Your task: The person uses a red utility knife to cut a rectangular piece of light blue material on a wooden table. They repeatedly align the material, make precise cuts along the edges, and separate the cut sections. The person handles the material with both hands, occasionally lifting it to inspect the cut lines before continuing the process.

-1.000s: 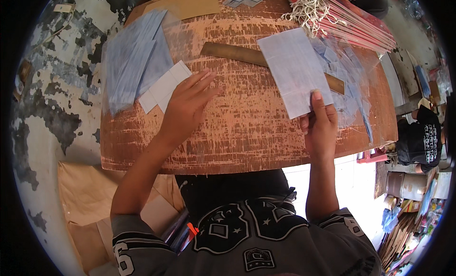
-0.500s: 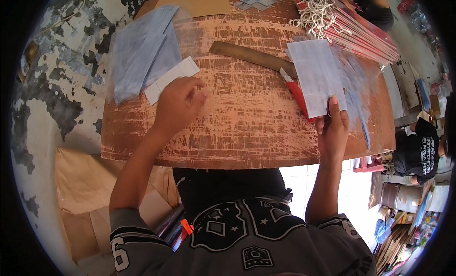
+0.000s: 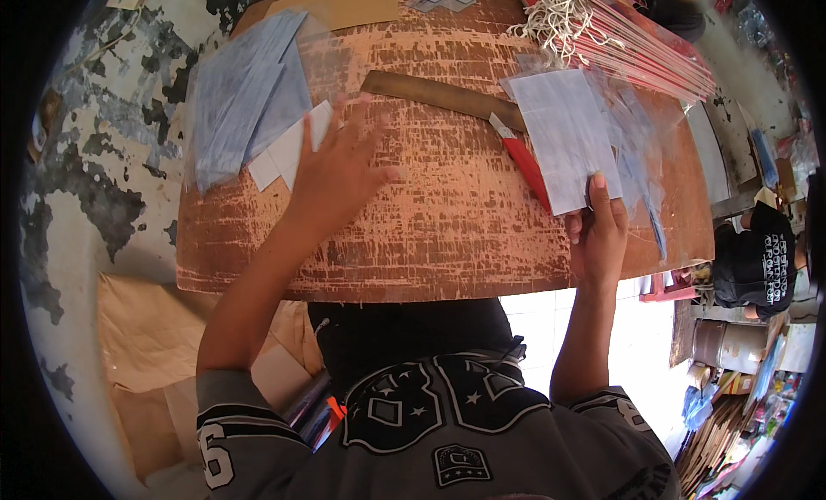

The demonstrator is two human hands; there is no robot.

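Observation:
Between the thumb and fingers of my right hand point(image 3: 600, 233) is a pale bluish plastic sheet point(image 3: 564, 138), held by its lower right corner above the table. My left hand point(image 3: 334, 177) is spread, palm down, over the white card strip point(image 3: 277, 156), partly hiding it; whether they touch I cannot tell. Beyond that strip lies a pile of bluish clear plastic sheets point(image 3: 245, 100). A red-handled cutter knife point(image 3: 525, 169) rests just left of the held sheet, its blade end next to a brown flat bar point(image 3: 439, 98).
The worn brown table point(image 3: 413, 259) has more plastic pieces point(image 3: 641, 156) at the right. Red-and-white sticks with white cords point(image 3: 632, 48) lie at the far right, brown cardboard point(image 3: 353, 5) at the far left. Another person in black point(image 3: 757, 259) is off to the right; a peeling wall point(image 3: 95, 173) stands left.
My left hand has opened its fingers and moved slightly right and forward over the card strip. My right hand still holds the plastic sheet. The whole view has shifted a little left.

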